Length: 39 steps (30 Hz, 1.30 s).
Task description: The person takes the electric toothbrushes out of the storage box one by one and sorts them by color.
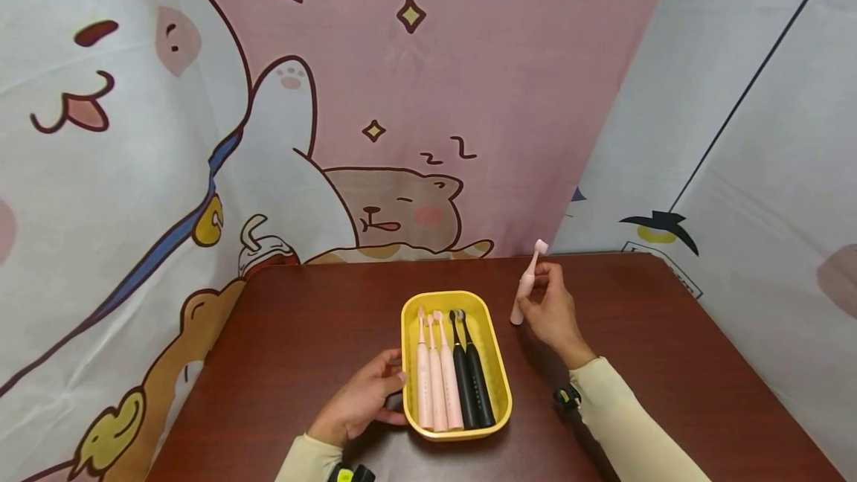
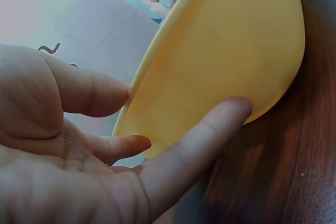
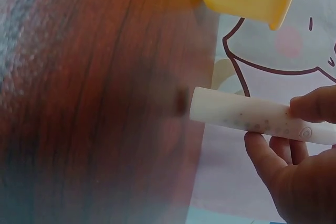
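Observation:
A yellow tray [image 1: 504, 393] holds several electric toothbrushes lying side by side. On its left are pink toothbrushes [image 1: 438, 381]; on its right are black toothbrushes [image 1: 473, 378]. My left hand [image 1: 364, 395] holds the tray's left side, thumb at the rim and fingers against the outer wall, as the left wrist view shows. To the right of the tray, my right hand [image 1: 554, 315] pinches a pale pink electric toothbrush [image 1: 524, 290] by its handle between thumb and fingers. It stands nearly upright, brush head on top, with its base end [image 3: 205, 104] close over the table.
The dark reddish-brown wooden table [image 1: 301, 333] reaches back to a cartoon-printed cloth [image 1: 522, 80] that hangs behind and on both sides. A black wrist strap [image 1: 567, 397] is on my right wrist, and another [image 1: 352, 473] on my left.

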{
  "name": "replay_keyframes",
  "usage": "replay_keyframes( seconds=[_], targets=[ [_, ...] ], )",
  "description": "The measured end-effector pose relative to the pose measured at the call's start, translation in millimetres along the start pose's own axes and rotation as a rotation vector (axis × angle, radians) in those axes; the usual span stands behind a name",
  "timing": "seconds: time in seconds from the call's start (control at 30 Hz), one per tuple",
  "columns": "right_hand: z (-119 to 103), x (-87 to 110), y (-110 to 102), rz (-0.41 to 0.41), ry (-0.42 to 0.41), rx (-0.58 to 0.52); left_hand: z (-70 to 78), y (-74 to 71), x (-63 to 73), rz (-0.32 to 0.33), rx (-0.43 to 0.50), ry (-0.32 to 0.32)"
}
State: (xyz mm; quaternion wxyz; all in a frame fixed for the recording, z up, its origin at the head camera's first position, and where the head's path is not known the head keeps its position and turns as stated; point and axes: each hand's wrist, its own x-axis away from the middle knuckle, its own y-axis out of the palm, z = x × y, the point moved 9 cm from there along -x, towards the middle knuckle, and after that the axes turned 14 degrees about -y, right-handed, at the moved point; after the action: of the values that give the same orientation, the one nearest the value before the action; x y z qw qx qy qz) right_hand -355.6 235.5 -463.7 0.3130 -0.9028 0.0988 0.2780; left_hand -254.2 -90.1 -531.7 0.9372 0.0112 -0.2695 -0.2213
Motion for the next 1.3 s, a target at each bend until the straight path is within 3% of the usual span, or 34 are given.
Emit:
replay_keyframes(
  seconds=[0.77, 1.3],
  targets=[
    [1, 1.7, 5, 0.012, -0.019, -0.005, 3.7, 1.6, 1.4, 0.000, 0.005, -0.008],
    [-1, 6.4, 12, 0.004, -0.055, 0.054, 1.7, 0.1, 0.0, -0.004, 0.004, 0.006]
  ],
)
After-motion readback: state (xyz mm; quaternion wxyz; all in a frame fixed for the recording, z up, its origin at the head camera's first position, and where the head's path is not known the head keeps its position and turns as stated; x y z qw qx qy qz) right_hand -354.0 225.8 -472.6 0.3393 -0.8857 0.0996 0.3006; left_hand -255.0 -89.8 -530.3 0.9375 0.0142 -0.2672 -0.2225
